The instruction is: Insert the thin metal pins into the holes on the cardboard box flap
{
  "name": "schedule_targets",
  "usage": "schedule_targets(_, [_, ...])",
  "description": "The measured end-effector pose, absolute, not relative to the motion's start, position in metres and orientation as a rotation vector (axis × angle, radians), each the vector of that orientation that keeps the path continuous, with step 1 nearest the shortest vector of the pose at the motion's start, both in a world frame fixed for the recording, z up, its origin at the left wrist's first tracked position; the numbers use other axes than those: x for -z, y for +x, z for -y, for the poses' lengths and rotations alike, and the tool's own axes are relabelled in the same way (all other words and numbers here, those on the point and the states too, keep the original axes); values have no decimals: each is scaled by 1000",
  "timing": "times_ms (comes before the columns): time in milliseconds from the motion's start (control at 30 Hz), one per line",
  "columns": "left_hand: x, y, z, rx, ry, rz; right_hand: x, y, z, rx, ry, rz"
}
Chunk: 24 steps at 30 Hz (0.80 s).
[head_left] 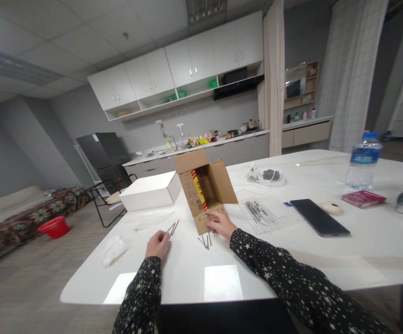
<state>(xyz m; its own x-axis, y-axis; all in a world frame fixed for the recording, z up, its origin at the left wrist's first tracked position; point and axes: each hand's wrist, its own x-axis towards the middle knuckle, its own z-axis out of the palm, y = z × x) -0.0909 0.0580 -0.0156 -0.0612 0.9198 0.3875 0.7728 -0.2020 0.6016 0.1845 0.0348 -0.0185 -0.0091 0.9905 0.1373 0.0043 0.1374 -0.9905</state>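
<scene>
White table (291, 250) — thin dark rods (172, 228)

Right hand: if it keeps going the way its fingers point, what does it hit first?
The right hand points up-left at the open cardboard box. Its fingertips look already on the box's lower flap, so the box comes first, though exact contact is hard to judge.

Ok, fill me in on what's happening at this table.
A person in star-patterned sleeves sits at a white table. The left hand pinches a few thin metal pins. The right hand rests on the front flap of an open cardboard box. More pins lie loose on the table between the hands. A white box sits just left of the cardboard one.
</scene>
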Motion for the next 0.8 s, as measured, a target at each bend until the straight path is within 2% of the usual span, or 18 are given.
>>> schedule_targets(800, [14,-90,-56,-1114,1987,-1846,20,185,-38,-1096,-1140,1240])
